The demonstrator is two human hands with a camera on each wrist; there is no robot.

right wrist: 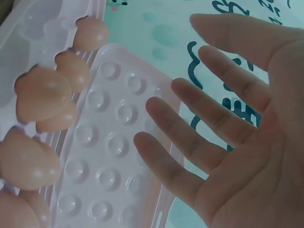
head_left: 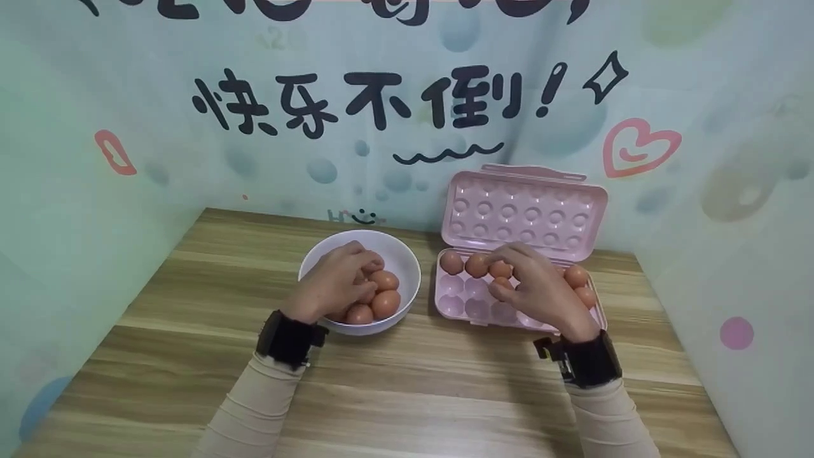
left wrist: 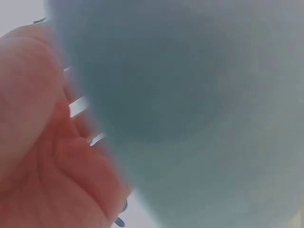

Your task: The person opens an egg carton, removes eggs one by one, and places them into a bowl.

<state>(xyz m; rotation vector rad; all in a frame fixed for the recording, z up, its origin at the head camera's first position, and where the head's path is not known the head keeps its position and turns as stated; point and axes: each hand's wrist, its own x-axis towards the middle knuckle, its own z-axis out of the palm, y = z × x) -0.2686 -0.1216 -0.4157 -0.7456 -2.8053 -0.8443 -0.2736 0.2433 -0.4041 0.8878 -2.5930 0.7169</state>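
Observation:
My left hand (head_left: 340, 277) reaches over the rim of a white bowl (head_left: 408, 270), its fingers bent down among brown eggs (head_left: 386, 304). Whether it grips one cannot be made out. In the left wrist view, a blurred pale surface hides the fingertips, while the palm (left wrist: 61, 175) shows at the left. Over a pink egg carton (head_left: 453, 306) hovers my right hand (head_left: 540, 289). Its fingers are spread, and the right wrist view shows nothing held in the hand (right wrist: 228, 123). Eggs (right wrist: 42, 92) sit in the carton close by, apart from the fingertips in that view.
The carton's dimpled lid (head_left: 521, 213) stands raised at the back, near the printed wall cloth (head_left: 356, 184). Several eggs (head_left: 451, 262) fill cups in the carton's back row and right end. Bowl and carton stand side by side on a wood-grain table (head_left: 381, 388).

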